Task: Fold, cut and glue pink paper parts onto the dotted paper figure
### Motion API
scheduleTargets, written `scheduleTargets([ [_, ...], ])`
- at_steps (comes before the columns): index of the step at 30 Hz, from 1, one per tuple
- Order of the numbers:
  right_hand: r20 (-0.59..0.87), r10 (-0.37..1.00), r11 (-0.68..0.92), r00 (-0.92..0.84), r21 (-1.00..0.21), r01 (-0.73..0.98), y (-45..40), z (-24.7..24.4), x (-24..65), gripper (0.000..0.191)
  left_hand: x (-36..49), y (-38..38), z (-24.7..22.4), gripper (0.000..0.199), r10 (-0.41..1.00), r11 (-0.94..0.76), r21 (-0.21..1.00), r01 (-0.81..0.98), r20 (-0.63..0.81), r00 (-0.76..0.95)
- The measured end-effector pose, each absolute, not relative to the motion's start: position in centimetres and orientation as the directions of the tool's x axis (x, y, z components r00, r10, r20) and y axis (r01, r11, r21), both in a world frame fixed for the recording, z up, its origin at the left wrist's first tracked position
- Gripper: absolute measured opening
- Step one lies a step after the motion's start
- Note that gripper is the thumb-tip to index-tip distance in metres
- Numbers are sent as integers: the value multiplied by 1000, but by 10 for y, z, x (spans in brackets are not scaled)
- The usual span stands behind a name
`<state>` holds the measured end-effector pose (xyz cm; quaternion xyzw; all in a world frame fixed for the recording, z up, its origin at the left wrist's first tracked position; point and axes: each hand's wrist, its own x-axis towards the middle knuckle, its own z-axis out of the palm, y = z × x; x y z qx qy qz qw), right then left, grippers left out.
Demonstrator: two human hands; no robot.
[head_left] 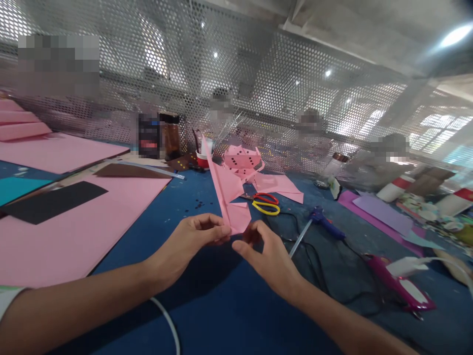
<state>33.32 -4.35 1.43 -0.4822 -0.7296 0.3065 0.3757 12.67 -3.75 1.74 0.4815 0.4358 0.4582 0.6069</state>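
Note:
A folded piece of pink paper (225,185) stands tilted above the blue table, with a long narrow strip along its left side and cut flaps on its right. My left hand (205,231) pinches its lower end between thumb and fingers. Close by the lower right flap is my right hand (262,246), its thumb and curled fingers apart with nothing visible between them. Beyond the paper sits a pink paper shape with black dots (242,159). Scissors with red and yellow handles (266,203) lie just behind my right hand.
Pink sheets (92,236) and a black piece (55,201) lie at left. A blue glue gun (327,224) with its cord and a magenta power strip (402,283) are at right. A perforated metal screen (244,74) stands behind the table (199,305).

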Motion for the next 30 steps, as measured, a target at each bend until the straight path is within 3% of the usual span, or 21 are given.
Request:
scheduleTargets([
  [3,198,924,328,-329,-851,410,-45,14,330,25,127,-40,16,23,971,130,981,-142,-97,218],
  [11,183,933,285,-310,-902,324,-47,15,325,23,129,-43,15,22,957,160,973,-168,-112,266],
  [30,223,910,344,-349,-875,340,-45,15,327,21,131,-46,15,26,953,172,974,-146,-127,275],
])
